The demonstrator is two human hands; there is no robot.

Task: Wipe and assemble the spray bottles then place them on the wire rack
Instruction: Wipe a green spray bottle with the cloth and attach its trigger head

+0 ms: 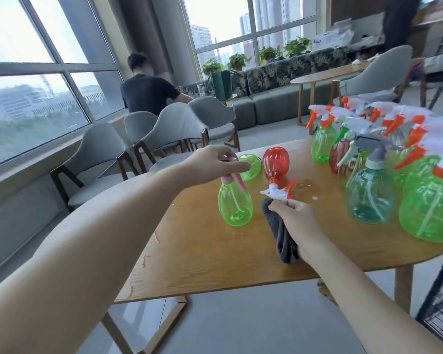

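Under my hands spreads the smooth, grained wooden table (pixel 215 251). To my right crowd glossy, bulbous translucent plastic spray bottles (pixel 430 200). My left hand (pixel 210 162) grips the pink trigger head of a tilted, pear-shaped clear green bottle (pixel 235 205). My right hand (pixel 297 223) clutches a soft, crumpled dark grey cloth (pixel 281 233), just beside the bottle.

no text, label, brand, number or sign can be read anywhere here; the spray bottles (pixel 430 200) along the right edge of the wooden table (pixel 215 251) carry plain, unmarked plastic.
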